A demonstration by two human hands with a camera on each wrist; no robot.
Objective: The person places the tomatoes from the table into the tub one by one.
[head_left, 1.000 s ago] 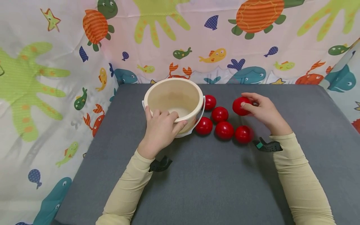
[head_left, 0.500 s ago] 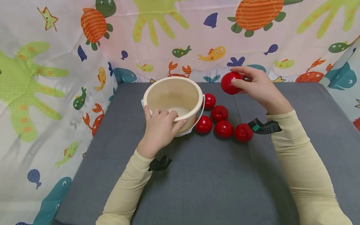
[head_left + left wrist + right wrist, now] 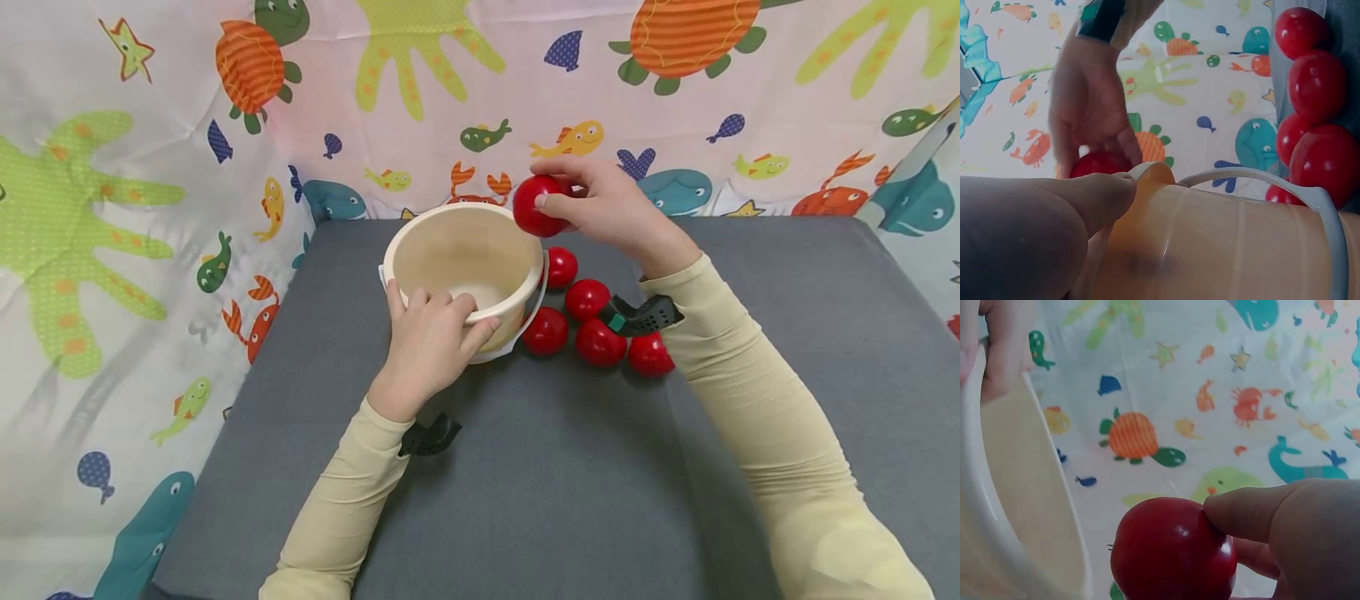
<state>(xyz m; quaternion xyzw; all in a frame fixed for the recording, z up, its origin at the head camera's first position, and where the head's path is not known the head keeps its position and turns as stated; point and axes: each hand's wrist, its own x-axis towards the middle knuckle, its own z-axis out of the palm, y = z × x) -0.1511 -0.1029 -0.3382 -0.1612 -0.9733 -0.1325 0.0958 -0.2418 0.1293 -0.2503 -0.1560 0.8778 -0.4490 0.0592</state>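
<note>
In the head view, the left hand (image 3: pixel 423 354) grips the near rim of a cream bucket (image 3: pixel 504 329), fingers bent over the edge and thumb outside. The right hand (image 3: pixel 611 212) holds a red ball (image 3: pixel 534 214) between thumb and fingers, opened only to the ball's width. That ball is raised above the grey table (image 3: pixel 525 475), by the bucket's far right rim; five other red balls (image 3: pixel 546 332) sit clustered to the bucket's right.

The left wrist view shows the bucket's outer wall and its white handle (image 3: pixel 1329 225), with the left thumb (image 3: pixel 1107 194) along the rim. The held ball is partly hidden there, but the right palm shows.

The right wrist view shows what the head view hides: a gap of printed cloth (image 3: pixel 1132 434) between ball and bucket, and the right thumb (image 3: pixel 1247 512) pressing the ball's side.
</note>
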